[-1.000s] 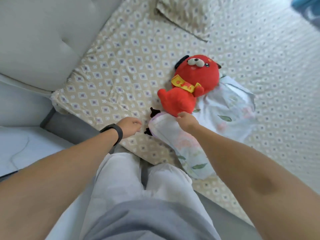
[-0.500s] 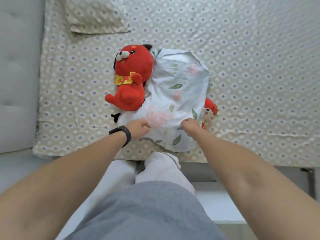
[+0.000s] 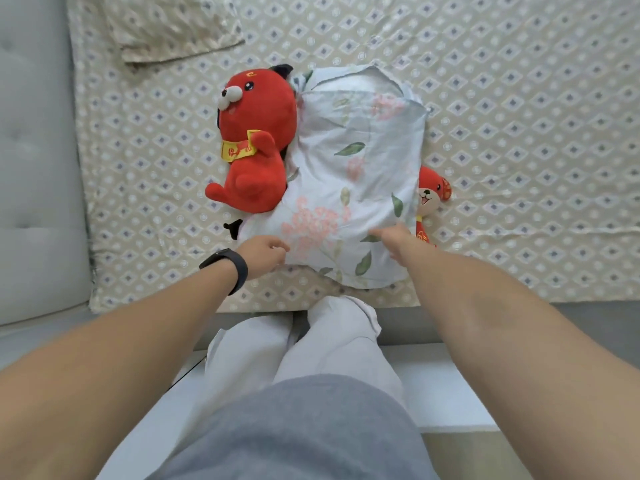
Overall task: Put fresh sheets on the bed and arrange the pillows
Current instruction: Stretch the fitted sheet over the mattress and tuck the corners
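Here, floral pillow (image 3: 356, 174): centre of frame, lying on the patterned sheet (image 3: 519, 133).
Left hand (image 3: 264, 251): fingers curled at the pillow's lower-left edge; grip unclear.
Right hand (image 3: 398, 237): resting on its lower-right part, fingers hidden.
Big red plush (image 3: 254, 143): touching the pillow's left side.
Small red plush (image 3: 431, 195): peeking from under its right edge.
Second pillow (image 3: 173, 26): upper left.

No legible text; large red plush toy (image 3: 254, 147) has a yellow mark on its forehead and red characters on its yellow collar band (image 3: 239, 150), too blurred to read; small red plush toy (image 3: 431, 195) shows yellow marks lower down, also unreadable
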### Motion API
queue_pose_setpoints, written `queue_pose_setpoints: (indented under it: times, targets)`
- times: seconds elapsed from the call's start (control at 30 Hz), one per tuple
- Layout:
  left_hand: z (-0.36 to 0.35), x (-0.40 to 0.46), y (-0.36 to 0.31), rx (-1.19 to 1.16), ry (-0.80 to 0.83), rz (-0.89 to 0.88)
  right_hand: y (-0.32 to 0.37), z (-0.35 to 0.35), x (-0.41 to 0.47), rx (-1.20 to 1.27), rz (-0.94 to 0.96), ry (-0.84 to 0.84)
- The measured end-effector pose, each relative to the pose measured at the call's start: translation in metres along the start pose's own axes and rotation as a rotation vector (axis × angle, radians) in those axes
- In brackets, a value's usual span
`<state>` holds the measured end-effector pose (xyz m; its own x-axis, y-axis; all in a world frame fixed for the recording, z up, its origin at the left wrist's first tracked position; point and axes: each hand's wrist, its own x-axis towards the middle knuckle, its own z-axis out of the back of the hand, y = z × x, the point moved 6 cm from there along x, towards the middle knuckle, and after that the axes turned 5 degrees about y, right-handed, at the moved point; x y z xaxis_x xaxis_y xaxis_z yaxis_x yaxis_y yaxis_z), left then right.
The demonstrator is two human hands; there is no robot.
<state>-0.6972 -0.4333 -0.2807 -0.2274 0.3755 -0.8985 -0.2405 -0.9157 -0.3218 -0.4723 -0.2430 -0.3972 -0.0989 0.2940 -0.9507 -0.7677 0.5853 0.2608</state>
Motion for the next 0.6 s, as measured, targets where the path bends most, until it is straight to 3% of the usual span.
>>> queue_pose_setpoints:
  times: [0.1, 0.27, 0.4, 0.6]
  targets:
    - [0.008, 0.006, -0.003, 0.006, -0.033, -0.006, 0.0, 0.002, 0.031, -0.081, -0.059, -0.124]
    - [0.004, 0.011, 0.0, 0.099, 0.006, 0.001, -0.001, -0.022, 0.049, 0.186, -0.123, 0.083]
    - [0.01, 0.01, -0.007, 0.11, 0.024, 0.015, 0.053, -0.033, -0.003, 0.177, 0.022, 0.153]
    - [0.048, -0.005, -0.024, 0.054, -0.028, -0.009, 0.206, -0.074, -0.079, 0.069, 0.506, 0.083]
